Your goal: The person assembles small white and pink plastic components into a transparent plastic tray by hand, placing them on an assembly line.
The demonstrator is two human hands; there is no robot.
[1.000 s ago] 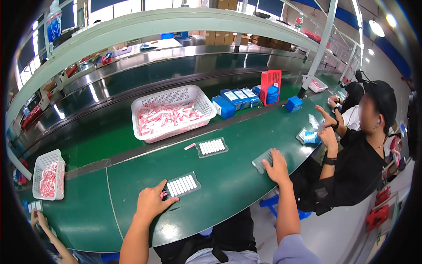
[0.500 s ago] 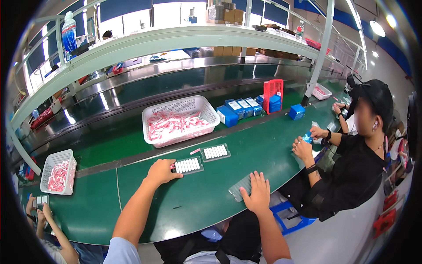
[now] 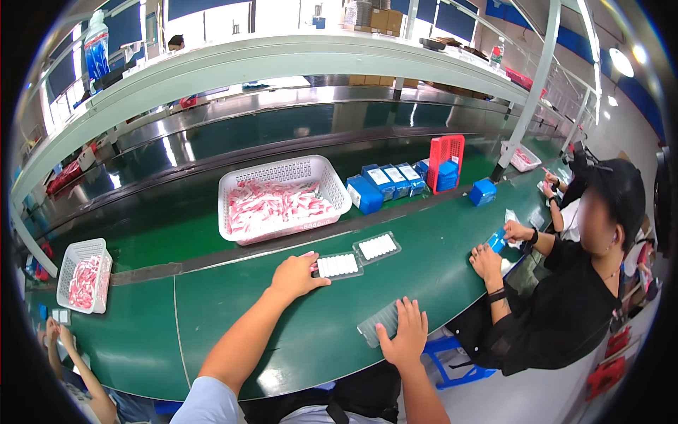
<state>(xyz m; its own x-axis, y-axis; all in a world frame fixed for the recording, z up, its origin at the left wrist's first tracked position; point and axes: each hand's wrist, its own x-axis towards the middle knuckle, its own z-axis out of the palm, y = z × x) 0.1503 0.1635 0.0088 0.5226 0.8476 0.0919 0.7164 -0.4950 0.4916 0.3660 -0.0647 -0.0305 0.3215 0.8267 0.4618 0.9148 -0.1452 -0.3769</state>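
Observation:
My left hand (image 3: 300, 275) has its thumb and fingers curled around the left end of a clear plastic tray (image 3: 337, 266) filled with a row of white sticks. A bit of pink shows between these fingers and the tray. Touching that tray's far right corner is a second clear tray (image 3: 376, 246), likewise filled with white sticks. Nearer the table's front edge, my right hand (image 3: 406, 332) rests with fingers stretched out and spread, at the right side of a clear ribbed tray (image 3: 374, 324) with no sticks in it.
Beyond the trays stands a white basket (image 3: 229, 212) of pink-and-white sticks; a smaller one (image 3: 102, 283) is at left. Blue packs (image 3: 381, 182) and a red basket (image 3: 445, 159) stand farther right. A co-worker (image 3: 565, 304) handles a blue pack at right; another's hands (image 3: 60, 331) work at left.
Both filled trays and my left hand have shifted right along the table. The pink stick beside the farther tray no longer shows. My right hand stays at the ribbed tray. The view has shifted slightly.

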